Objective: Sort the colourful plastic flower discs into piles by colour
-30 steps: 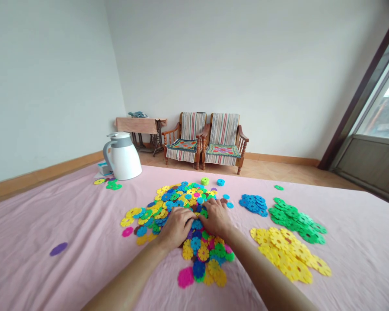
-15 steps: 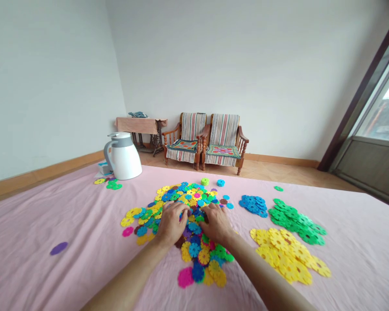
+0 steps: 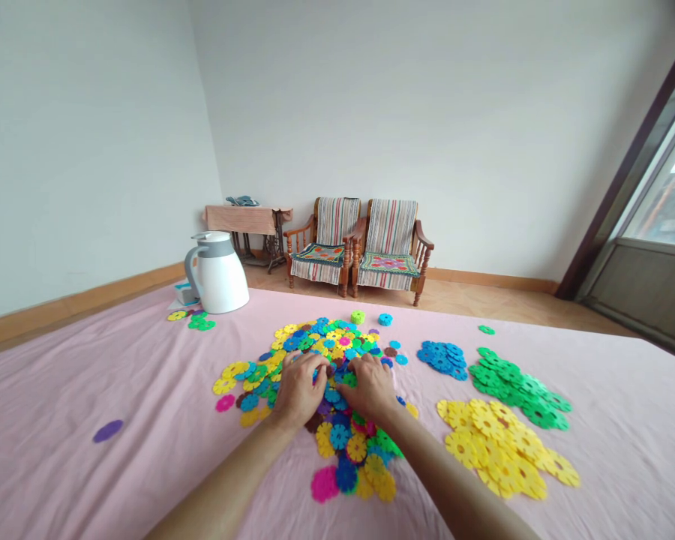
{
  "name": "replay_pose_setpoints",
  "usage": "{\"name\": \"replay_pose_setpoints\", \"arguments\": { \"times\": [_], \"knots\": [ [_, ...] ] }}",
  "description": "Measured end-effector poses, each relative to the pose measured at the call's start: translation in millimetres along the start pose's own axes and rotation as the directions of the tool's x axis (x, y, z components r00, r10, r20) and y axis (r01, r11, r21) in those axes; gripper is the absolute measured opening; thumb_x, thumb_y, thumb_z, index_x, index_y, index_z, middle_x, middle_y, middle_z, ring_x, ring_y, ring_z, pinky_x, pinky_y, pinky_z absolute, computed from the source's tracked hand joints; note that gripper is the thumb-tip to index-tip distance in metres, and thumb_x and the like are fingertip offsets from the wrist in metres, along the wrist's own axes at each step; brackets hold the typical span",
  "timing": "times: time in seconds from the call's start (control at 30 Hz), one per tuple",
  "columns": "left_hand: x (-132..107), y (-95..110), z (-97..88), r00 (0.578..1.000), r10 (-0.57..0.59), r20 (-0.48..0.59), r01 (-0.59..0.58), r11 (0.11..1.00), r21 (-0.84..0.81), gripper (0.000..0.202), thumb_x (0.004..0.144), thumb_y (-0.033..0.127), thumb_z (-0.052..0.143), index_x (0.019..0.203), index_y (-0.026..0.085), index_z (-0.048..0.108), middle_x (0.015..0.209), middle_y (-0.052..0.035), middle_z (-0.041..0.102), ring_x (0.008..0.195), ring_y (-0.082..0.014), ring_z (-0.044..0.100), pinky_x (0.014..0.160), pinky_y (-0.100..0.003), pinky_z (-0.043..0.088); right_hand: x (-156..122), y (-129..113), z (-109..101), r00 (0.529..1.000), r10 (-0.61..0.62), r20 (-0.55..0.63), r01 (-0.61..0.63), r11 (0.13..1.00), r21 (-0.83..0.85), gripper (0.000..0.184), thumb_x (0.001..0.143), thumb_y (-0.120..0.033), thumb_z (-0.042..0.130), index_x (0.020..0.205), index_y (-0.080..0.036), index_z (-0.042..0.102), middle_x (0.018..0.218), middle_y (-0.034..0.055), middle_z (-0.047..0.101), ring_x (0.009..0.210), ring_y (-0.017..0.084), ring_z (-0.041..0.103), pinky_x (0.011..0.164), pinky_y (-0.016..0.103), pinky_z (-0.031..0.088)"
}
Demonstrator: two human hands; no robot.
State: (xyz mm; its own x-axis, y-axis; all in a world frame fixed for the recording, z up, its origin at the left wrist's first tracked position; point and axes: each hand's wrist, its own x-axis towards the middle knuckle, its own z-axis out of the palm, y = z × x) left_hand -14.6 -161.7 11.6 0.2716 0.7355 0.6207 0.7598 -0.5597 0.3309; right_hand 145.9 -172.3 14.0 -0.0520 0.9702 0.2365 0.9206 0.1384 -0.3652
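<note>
A mixed pile of flower-shaped plastic discs (image 3: 340, 435), notched round the rim, lies on the pink cloth before me. My left hand (image 3: 302, 388) rests over the middle of this pile, its fingers curled inward and a dark disc edge by the fingertips. Close on its right, my right hand (image 3: 370, 384) also has bent fingers, down among the discs. What either hand grips is hidden behind the fingers. Sorted single-colour heaps lie to the right: blue discs (image 3: 442, 360), green discs (image 3: 517, 386) and yellow discs (image 3: 500, 446).
A white and grey jug (image 3: 222, 276) stands at the far left of the pink cloth (image 3: 163, 382), with a few discs in front. A lone purple disc (image 3: 108, 430) lies at left. Short stacks, lime (image 3: 358, 317) and blue (image 3: 385, 319), stand behind the pile. Two wooden chairs (image 3: 391, 259) are beyond.
The view has shifted slightly. My right hand's fingers have moved a little among the discs; the left stays nearly in place. The sorted heaps look the same.
</note>
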Motion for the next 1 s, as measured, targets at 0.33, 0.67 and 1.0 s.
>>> {"name": "replay_pose_setpoints", "arguments": {
  "times": [0.33,0.67,1.0],
  "knots": [
    [-0.2,1.8,0.0,1.0,0.014,0.001,-0.014,1.0,-0.017,0.018,0.083,0.014,0.046,0.079,0.023,0.062,0.079,0.0004,0.069,0.079,-0.0186,0.062,0.091,-0.041,0.036,-13.6,1.3,4.2,0.98,-0.105,-0.169,0.123,0.987,0.1,0.017,0.07,-0.02,0.057,0.087,-0.021,0.058,0.09,0.0046,0.064,0.09,0.021,0.054,0.078,0.031,0.034],
    [0.1,-4.7,5.2,1.0,0.025,-0.001,-0.025,1.0,-0.015,0.016,0.081,0.013,0.048,0.079,0.022,0.062,0.08,0.0006,0.069,0.079,-0.0183,0.062,0.089,-0.039,0.037,1.5,85.1,-26.4,0.926,0.272,-0.262,-0.22,0.952,0.213,0.015,0.077,-0.022,0.048,0.083,-0.019,0.06,0.07,0.0022,0.066,0.064,0.015,0.06,0.057,0.023,0.037],
    [0.5,-3.4,5.0,0.999,0.038,0.013,-0.038,0.999,-0.014,0.017,0.081,0.013,0.048,0.078,0.022,0.062,0.079,0.0001,0.07,0.077,-0.0183,0.063,0.088,-0.039,0.038,-4.4,114.9,-41.7,0.891,0.329,-0.312,-0.316,0.944,0.093,0.032,0.081,-0.021,0.042,0.105,-0.013,0.062,0.106,0.0164,0.063,0.084,0.023,0.061,0.068,0.03,0.041]
  ]
}}
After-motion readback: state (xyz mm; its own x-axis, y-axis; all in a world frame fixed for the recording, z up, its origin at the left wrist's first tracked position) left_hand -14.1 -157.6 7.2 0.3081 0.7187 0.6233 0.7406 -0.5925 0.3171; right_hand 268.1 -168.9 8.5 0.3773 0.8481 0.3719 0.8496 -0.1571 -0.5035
